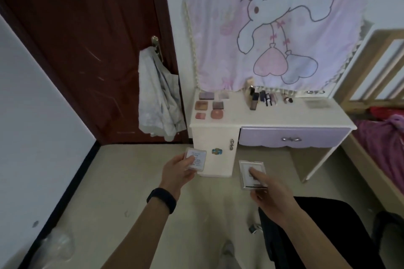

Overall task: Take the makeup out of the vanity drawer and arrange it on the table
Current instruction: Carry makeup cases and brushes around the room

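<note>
- The left hand (pixel 178 171) pinches a small compact (pixel 197 158), label up.
- The right hand (pixel 270 195) grips a larger compact (pixel 244 179), both probably ready for the counter (pixel 236 116).

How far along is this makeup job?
Mostly done, it seems. Six small pink and purple palettes lie in a grid on the white vanity table, beside a row of lipsticks and bottles. In hand: a square clear-cased compact in the left-hand grip, a second clear-cased compact in the right-hand grip. Left: placing both. The lilac drawer is closed.
</note>
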A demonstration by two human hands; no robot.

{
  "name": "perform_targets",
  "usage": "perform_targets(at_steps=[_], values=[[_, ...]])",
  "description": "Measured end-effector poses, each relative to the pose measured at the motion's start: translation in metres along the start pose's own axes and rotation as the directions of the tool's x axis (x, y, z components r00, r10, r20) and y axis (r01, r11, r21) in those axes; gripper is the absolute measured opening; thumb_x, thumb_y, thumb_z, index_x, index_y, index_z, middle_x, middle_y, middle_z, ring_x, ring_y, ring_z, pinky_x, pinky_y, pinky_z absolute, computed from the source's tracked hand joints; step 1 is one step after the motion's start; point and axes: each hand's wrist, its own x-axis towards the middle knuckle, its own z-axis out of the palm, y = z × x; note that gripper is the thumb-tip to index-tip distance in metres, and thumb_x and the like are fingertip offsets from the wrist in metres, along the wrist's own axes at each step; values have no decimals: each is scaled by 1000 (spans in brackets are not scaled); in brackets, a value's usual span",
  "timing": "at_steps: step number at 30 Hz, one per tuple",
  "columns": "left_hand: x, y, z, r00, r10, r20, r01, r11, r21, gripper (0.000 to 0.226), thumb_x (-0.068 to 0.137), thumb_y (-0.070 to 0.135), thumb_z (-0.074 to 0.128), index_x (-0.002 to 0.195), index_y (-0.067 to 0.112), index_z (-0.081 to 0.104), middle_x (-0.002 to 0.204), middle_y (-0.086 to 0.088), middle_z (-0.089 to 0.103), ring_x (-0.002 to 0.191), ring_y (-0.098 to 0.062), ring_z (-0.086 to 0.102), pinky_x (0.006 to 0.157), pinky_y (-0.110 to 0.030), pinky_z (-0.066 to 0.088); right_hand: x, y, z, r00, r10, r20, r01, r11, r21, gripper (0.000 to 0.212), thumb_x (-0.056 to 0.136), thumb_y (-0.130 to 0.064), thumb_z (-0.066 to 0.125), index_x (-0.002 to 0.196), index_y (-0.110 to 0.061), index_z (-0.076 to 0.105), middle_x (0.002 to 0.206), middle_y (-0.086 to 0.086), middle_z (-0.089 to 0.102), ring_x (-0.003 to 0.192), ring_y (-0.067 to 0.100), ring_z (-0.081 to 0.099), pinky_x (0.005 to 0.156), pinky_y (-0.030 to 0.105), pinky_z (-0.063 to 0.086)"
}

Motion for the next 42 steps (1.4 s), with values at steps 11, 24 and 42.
perform_targets(at_steps=[11,24,42], values=[[228,51,71,988,-148,53,142,983,114,31,92,14,69,122,10,64,107,-10,74,99,-27,70,77,-32,56,233,-77,23,987,42,-154,-36,998,42,28,66,-6,85,88,1,70,68,6,66,56,11,62,48,18,50],[446,77,132,947,-313,73,287,926,243,23,91,17,69,114,16,67,103,-9,75,80,-19,69,66,-29,52,466,-144,57,846,-262,-463,-13,860,-510,22,89,-20,69,111,-16,72,92,6,73,80,23,62,72,29,46],[618,113,141,909,-414,49,373,861,346,18,94,19,67,111,15,69,94,-6,76,60,-11,68,65,-27,51,632,-158,95,811,-584,-27,-95,-86,-992,44,89,-22,73,132,-22,64,123,7,63,105,35,55,81,44,50]])
